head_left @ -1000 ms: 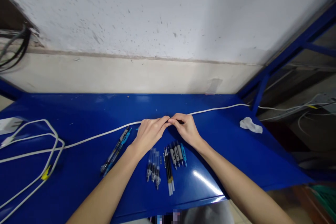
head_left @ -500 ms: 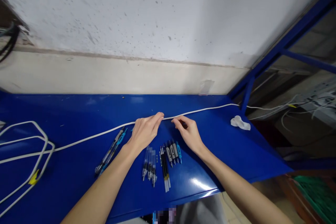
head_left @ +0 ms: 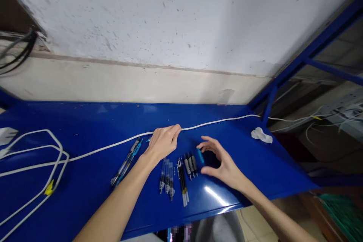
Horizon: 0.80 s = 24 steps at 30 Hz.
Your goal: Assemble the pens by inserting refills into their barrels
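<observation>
My left hand (head_left: 164, 141) is closed at the white cable, its fingers curled; what they hold, if anything, is hidden. To the right, my right hand (head_left: 218, 160) has thumb and fingers spread around a light-blue pen part (head_left: 200, 156), not closed on it. Beside that lie several grey-and-black pen parts (head_left: 191, 165), then dark refills (head_left: 183, 183) with pale ends. Clear barrels (head_left: 167, 177) lie in a row below my left hand. Two assembled pens (head_left: 127, 162), one grey and one blue, lie left of my left forearm.
A white cable (head_left: 107, 146) crosses the blue table (head_left: 90, 117), looped at the left with a yellow tag (head_left: 49, 188). A crumpled white tissue (head_left: 261, 135) lies at the right, near a blue metal frame (head_left: 268, 104). The wall stands behind.
My right hand has moved down and right from the cable and opened around the light-blue part, which now sits apart from the grey ones. My left hand stays near the cable. The view has shifted slightly.
</observation>
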Each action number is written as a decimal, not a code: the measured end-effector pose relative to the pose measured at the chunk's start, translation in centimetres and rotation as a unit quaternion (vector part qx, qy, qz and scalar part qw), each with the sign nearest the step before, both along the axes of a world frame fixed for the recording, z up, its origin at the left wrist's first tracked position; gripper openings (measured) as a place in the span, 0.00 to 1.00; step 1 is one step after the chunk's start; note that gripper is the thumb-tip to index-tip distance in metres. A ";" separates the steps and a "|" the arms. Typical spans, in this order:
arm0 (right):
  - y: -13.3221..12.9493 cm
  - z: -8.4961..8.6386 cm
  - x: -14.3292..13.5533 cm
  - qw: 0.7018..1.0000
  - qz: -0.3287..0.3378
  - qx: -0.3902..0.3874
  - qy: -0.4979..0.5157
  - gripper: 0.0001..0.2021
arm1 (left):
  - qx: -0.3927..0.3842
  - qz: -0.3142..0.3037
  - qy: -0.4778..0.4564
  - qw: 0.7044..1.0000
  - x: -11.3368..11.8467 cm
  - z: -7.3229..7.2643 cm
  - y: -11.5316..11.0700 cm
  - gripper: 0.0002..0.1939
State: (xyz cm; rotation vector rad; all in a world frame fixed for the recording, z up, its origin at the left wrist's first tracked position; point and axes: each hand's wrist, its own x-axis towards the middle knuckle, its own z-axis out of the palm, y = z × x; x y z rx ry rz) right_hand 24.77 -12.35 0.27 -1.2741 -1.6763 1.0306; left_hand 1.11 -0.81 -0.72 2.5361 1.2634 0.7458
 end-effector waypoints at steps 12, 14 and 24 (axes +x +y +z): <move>11.7 0.4 -5.3 0.928 -0.200 -0.016 0.315 0.27 | -0.008 -0.017 -0.012 1.000 0.0 0.2 -0.3 0.14; 11.4 -0.4 -5.4 0.939 -0.155 -0.040 0.306 0.26 | -0.018 -0.017 -0.022 0.999 -0.1 0.1 -0.2 0.14; 11.0 -0.6 -5.3 0.957 -0.104 -0.079 0.258 0.27 | -0.066 -0.038 -0.053 0.996 -0.2 -0.3 0.1 0.15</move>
